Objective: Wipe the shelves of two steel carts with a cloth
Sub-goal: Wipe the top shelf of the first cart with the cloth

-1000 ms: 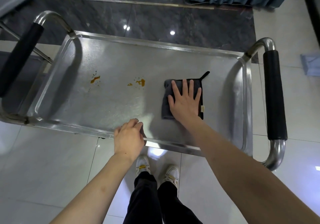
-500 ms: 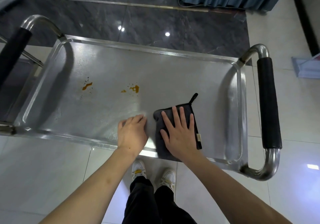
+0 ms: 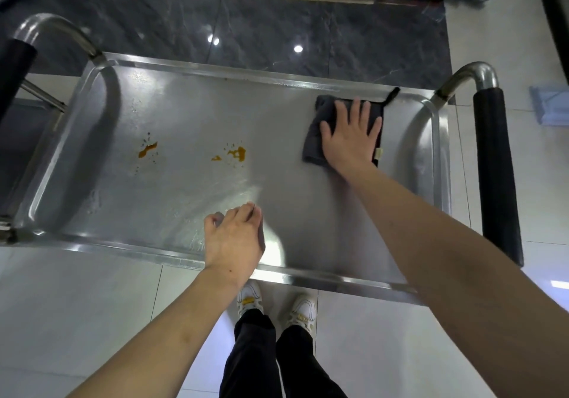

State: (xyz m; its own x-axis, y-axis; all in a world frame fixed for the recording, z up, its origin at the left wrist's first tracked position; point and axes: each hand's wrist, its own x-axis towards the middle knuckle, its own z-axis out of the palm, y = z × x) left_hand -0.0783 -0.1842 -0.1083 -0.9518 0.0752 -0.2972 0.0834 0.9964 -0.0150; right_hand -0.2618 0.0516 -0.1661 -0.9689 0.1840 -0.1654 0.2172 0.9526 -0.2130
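A: Since half a second ago the cloth [image 3: 345, 129] has gone from the near rim, at about 6 o'clock of the shelf [image 3: 191, 111], up to the far right corner, at about 1 o'clock. Right hand [image 3: 351, 138] went with it.

B: Grip on it?

A: Fingers spread and flat, palm pressing down; no pinching. Cloth is dark grey, soft, folded into a rough rectangle, with a black loop touching the far rim and a small pale tag at its right edge.

B: Left hand [image 3: 234, 240]?

A: By the near rim as before, at about 6 o'clock, fingers loosely curled, holding nothing.

B: Shelf?

A: Brushed steel tray, rounded corners, raised lip. Two orange-brown spills [image 3: 237, 153] lie where they were, at about 9 o'clock, well apart from the cloth. Curved tube handle with a black foam sleeve [image 3: 495, 175] at 3 o'clock.
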